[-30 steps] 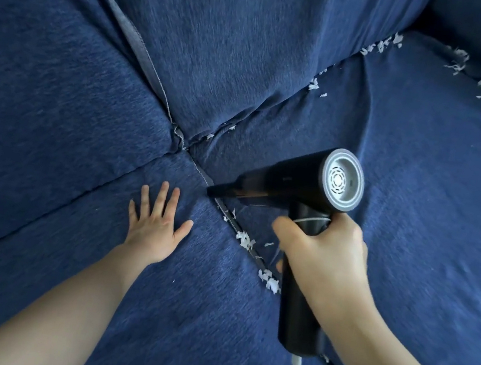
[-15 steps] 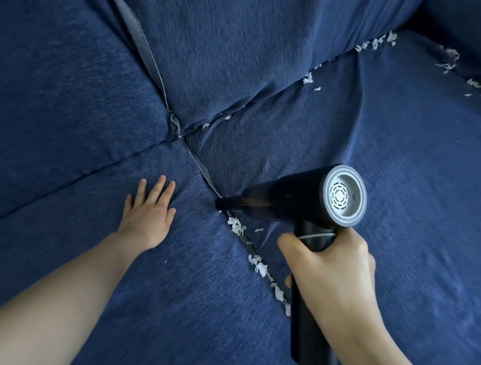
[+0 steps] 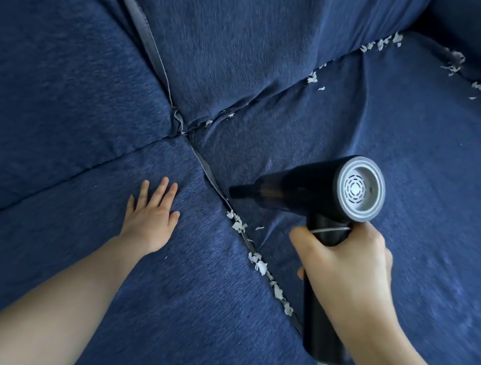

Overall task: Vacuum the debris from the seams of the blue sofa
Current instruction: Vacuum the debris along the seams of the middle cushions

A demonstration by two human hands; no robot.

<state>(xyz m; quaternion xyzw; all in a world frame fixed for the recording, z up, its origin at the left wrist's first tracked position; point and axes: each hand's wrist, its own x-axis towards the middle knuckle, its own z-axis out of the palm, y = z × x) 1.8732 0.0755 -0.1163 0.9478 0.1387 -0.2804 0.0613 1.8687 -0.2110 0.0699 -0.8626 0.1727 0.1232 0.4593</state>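
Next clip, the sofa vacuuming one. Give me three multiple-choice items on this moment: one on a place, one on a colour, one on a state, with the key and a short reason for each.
1. Where does the nozzle of the vacuum point?
A. at the seam between the seat cushions
B. at the floor
C. at the armrest top

2. What colour are the scraps in the seam?
A. red
B. white
C. black

3. What is the left hand doing?
A. gripping the cord
B. pinching a scrap
C. lying flat on the cushion

Key:
1 A: the nozzle tip sits at the seam, just above the nearest scraps.
2 B: the bits stand out pale white on the blue sofa.
3 C: its fingers are straight on the fabric, while the right hand grips the vacuum handle.
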